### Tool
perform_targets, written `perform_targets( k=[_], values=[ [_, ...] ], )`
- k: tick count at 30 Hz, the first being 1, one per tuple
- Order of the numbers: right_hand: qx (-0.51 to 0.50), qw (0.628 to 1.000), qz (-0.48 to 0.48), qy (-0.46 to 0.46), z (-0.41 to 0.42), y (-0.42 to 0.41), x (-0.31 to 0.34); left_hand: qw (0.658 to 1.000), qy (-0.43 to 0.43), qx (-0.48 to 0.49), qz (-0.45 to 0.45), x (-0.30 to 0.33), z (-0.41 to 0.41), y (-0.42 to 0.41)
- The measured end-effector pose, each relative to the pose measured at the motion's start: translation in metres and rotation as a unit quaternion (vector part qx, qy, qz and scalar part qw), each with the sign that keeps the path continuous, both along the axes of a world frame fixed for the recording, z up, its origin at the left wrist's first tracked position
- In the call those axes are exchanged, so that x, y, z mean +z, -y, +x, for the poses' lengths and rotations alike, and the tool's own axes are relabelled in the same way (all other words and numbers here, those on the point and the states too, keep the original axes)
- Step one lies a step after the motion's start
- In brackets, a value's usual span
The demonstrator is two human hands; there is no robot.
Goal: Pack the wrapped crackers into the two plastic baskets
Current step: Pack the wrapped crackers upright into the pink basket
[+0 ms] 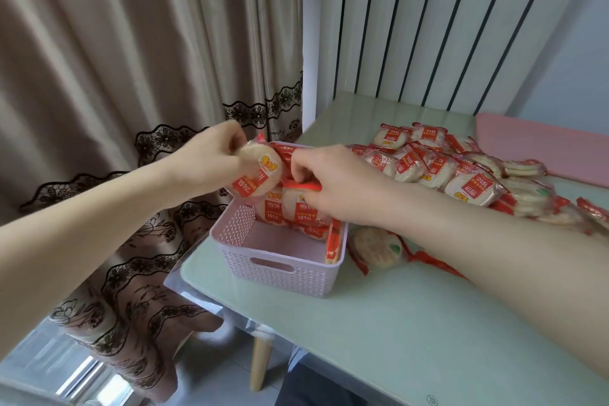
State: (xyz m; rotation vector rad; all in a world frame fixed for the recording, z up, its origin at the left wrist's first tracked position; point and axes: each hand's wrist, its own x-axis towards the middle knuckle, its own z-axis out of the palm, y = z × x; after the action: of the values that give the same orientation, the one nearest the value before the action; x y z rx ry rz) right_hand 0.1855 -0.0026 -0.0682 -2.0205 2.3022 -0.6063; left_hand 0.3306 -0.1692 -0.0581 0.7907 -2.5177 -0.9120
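Observation:
A pale pink woven-pattern plastic basket (280,270) stands at the table's left front corner, partly filled with upright wrapped crackers (296,211) at its far end. My left hand (211,161) holds one round cracker in a clear and red wrapper (260,175) above the basket's left rim. My right hand (333,184) reaches into the basket and grips the red top edge of a wrapped cracker (303,185) standing there. A big heap of wrapped crackers (445,168) lies on the table to the right. Only one basket shows.
One single wrapped cracker (375,247) lies on the pale green table (379,333) just right of the basket, under my right forearm. A pink board (543,148) sits at the back right. Brown lace-trimmed curtains (131,76) hang left of the table, a ribbed white panel (428,16) behind it.

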Motion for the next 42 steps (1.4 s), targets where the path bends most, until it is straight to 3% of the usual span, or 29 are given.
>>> perform_targets(
  k=[3,7,13,19,22,25,27,30,32,35,39,42],
  values=[
    [0.023,0.996,0.031,-0.086,0.0,0.002,-0.01,0.998,0.006,-0.063,0.025,-0.01,-0.001,-0.006],
    [0.024,0.986,0.055,-0.157,-0.002,0.003,-0.012,0.989,0.034,-0.112,-0.09,-0.017,-0.002,-0.007],
    [0.009,0.986,0.092,-0.137,-0.001,-0.001,-0.011,0.969,0.0,-0.145,-0.201,-0.023,-0.008,-0.004],
    [-0.022,0.982,0.124,-0.141,0.002,-0.005,-0.008,0.97,-0.008,-0.159,-0.182,-0.031,-0.019,-0.008],
    [-0.038,0.98,0.136,-0.142,0.002,-0.01,-0.006,0.961,0.05,-0.182,-0.201,-0.036,-0.021,-0.005],
    [-0.022,0.98,0.125,-0.154,0.006,-0.016,0.002,0.926,0.101,-0.221,-0.289,-0.042,-0.024,-0.004],
    [0.025,0.981,0.122,-0.148,0.011,-0.02,0.009,0.877,0.108,-0.251,-0.396,-0.046,-0.024,-0.006],
    [0.095,0.97,0.195,-0.108,0.02,-0.026,0.019,0.797,0.135,-0.204,-0.552,-0.05,-0.025,-0.008],
    [0.093,0.958,0.258,-0.08,0.022,-0.028,0.022,0.774,0.14,-0.187,-0.589,-0.053,-0.026,-0.012],
    [0.073,0.95,0.296,-0.072,0.021,-0.029,0.021,0.778,0.133,-0.173,-0.589,-0.056,-0.025,-0.018],
    [0.052,0.946,0.319,-0.039,0.014,-0.025,0.024,0.826,0.112,-0.185,-0.521,-0.053,-0.025,-0.022],
    [0.048,0.943,0.329,-0.031,0.011,-0.022,0.025,0.833,0.104,-0.194,-0.508,-0.055,-0.029,-0.023]
  ],
)
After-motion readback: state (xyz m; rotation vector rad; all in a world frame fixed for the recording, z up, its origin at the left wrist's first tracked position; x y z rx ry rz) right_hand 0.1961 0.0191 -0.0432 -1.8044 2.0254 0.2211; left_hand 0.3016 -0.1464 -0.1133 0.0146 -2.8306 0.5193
